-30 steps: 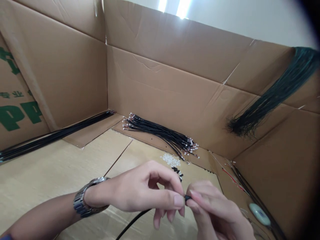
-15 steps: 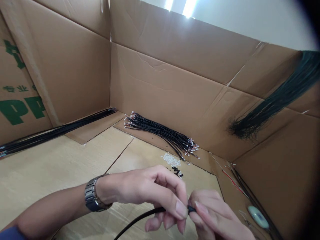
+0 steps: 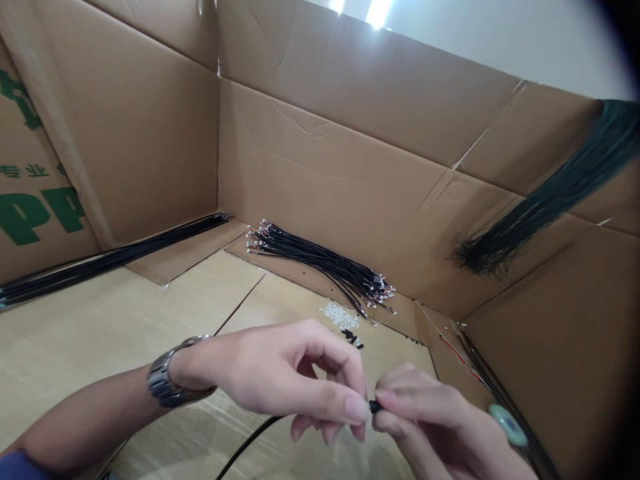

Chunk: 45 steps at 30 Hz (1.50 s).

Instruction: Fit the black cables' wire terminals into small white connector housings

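Note:
A black cable [image 3: 249,443] rises in a curve from the bottom edge and passes behind the fingers of my left hand [image 3: 295,380], which wears a metal-band watch. My left thumb and forefinger are pinched together near the cable's end. Close beside them, my right hand [image 3: 430,413] pinches a short black sleeve piece [image 3: 375,406] between thumb and forefinger. The fingertips of both hands almost touch. Whether the sleeve piece sits around the cable end or only beside it is hidden by my fingers.
Behind my hands lie small white pieces [image 3: 340,315] and short black pieces [image 3: 353,339]. A bundle of black cables with white connectors [image 3: 315,257] rests by the cardboard wall [image 3: 325,160]. Longer black cables [image 3: 115,257] lie left, dark strands [image 3: 540,207] hang right, near a pale green oval object [image 3: 508,425].
Both hands have shifted slightly up and left, still pinching close together. The view has tilted a little. My left fingers now cover more of the cable.

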Available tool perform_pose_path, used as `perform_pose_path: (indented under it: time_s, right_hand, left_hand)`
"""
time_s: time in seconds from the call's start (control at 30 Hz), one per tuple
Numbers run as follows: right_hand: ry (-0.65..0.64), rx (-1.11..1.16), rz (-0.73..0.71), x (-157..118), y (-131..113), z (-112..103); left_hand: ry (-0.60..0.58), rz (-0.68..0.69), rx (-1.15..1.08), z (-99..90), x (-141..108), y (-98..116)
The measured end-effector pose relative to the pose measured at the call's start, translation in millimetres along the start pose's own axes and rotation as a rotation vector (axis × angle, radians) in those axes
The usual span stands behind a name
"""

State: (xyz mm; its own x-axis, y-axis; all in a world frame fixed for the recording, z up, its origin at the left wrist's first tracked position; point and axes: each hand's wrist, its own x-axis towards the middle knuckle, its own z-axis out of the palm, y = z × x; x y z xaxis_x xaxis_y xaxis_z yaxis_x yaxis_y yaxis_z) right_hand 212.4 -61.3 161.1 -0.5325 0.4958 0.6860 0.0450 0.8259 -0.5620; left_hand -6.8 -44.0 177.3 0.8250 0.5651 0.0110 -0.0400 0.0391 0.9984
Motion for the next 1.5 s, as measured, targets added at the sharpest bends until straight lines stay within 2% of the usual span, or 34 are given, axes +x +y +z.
perform_pose_path:
  time_s: [0.17,0.3,0.4,0.5,0.67,0.73,0.87,1.0,1.27,1.5]
  right_hand:
    - [0.002,-0.001,0.137,2.2,-1.2,-1.3]
    - [-0.045,-0.102,0.232,2.5,-1.1,-2.1]
    - [-0.086,-0.159,0.278,2.5,0.4,-2.6]
    - [-0.062,-0.236,0.284,1.7,4.7,-2.6]
    - [-0.054,-0.302,0.295,2.0,12.1,-10.3]
    - [-0.075,-0.263,0.295,2.7,13.1,-14.8]
    - [-0.051,-0.197,0.274,3.0,12.5,-17.2]
    - [-0.006,-0.168,0.248,2.9,12.2,-11.9]
    - [-0.003,-0.133,0.22,3.6,19.2,-9.6]
    - [0.093,-0.199,0.192,3.7,21.9,-4.6]
  left_hand:
    - [0.176,0.071,0.411,3.2,-6.1,3.8]
    - [0.28,0.129,0.486,3.4,0.1,-6.2]
    - [0.31,0.11,0.396,2.8,5.2,-13.5]
    - [0.316,0.047,0.38,0.9,5.7,-12.5]
    - [0.249,-0.1,0.659,-0.4,-3.0,0.0]
    - [0.293,-0.117,0.723,1.7,-6.4,1.3]
    - [0.419,-0.046,0.797,7.4,-9.1,-4.1]
    - [0.416,-0.006,0.859,11.5,-7.5,-11.8]
    - [0.437,0.099,0.938,15.4,-2.4,-16.9]
    - [0.482,0.213,0.985,18.6,2.5,-17.7]
